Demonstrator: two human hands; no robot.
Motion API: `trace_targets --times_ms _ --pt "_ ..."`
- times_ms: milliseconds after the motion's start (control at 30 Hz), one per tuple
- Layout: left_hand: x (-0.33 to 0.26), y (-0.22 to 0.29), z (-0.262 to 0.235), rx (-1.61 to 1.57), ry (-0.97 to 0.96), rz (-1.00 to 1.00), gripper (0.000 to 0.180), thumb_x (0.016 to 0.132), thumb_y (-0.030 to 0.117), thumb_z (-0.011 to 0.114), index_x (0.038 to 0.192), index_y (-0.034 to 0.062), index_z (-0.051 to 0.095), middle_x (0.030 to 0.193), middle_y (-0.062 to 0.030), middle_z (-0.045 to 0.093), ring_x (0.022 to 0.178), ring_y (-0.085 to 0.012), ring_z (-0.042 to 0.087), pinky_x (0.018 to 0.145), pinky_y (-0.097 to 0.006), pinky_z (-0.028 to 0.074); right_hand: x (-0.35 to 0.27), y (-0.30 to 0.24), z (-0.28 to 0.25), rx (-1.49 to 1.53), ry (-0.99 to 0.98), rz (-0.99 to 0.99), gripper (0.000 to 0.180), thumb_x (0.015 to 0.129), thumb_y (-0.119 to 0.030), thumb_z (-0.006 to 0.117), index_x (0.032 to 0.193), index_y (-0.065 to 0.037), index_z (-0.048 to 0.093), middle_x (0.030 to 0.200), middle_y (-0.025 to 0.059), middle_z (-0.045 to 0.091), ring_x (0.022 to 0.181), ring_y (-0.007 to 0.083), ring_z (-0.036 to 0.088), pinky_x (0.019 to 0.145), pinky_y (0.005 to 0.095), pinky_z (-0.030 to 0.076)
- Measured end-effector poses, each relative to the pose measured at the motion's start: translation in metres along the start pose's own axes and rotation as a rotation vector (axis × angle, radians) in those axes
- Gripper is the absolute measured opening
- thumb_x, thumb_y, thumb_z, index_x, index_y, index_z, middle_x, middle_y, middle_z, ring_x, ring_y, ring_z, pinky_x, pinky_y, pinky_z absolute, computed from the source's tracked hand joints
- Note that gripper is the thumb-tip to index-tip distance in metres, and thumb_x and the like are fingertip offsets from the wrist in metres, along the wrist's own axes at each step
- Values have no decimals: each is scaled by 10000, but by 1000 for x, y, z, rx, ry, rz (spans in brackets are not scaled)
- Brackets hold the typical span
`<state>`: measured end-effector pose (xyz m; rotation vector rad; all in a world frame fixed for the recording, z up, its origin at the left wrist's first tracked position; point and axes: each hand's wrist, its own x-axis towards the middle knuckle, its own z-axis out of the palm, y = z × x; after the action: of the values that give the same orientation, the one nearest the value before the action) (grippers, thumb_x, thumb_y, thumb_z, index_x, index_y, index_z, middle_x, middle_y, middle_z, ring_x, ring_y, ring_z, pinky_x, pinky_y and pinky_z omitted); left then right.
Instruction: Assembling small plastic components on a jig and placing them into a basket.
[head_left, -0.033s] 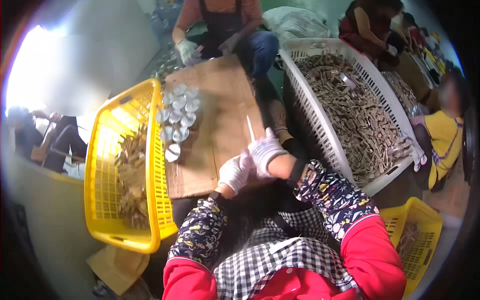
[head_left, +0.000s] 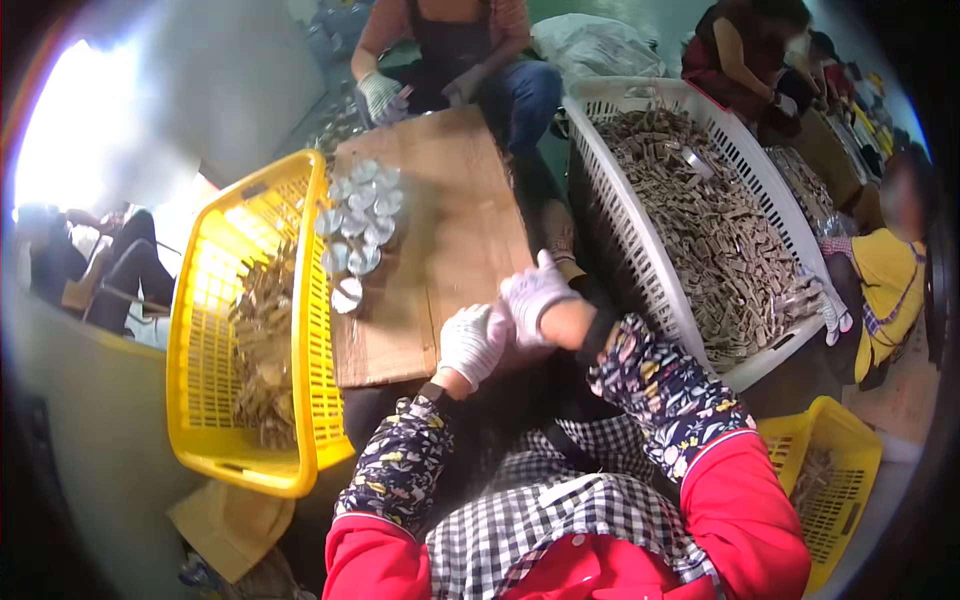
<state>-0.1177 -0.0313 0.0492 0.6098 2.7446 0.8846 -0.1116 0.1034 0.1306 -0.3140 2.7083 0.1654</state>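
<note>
Both gloved hands, left hand (head_left: 470, 342) and right hand (head_left: 535, 295), meet at the wooden bench (head_left: 450, 230) edge, grips pressed together on something hidden; next, likely reaching toward the tins (head_left: 360, 225).

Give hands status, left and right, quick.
Left hand: gloved, curled against the right; contents cannot be told.
Right hand: gloved, fingers curled, touching the left; contents cannot be told.

Yellow crate (head_left: 300, 330) left, white basket (head_left: 640, 250) right, round tins (head_left: 358, 225) on board (head_left: 460, 210)

Bare room is left on the brown cardboard sheet (head_left: 470, 215) right of the cluster of round silver lids (head_left: 358, 222); it is flanked by the yellow plastic basket (head_left: 205, 400) and white plastic crate (head_left: 640, 250).
</note>
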Motion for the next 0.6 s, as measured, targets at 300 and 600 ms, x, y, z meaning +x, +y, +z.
trace_targets --times_ms 300,600 --pt "58 -43 -7 21 -266 40 507 902 446 267 995 74 597 974 -200 631 959 -358 582 846 -419 434 -1 -19 -24 -83 118 -22 815 593 -460 734 1228 -39 444 1191 101 510 1210 266 398 1057 518 180" --pt "85 1 -36 -90 -223 -105 660 896 469 159 1004 12 623 1021 -232 607 1041 -370 541 933 -407 373 83 43 -39 275 -320 65 373 617 -384 647 864 -111 711 938 108 679 905 244 641 847 410 431"
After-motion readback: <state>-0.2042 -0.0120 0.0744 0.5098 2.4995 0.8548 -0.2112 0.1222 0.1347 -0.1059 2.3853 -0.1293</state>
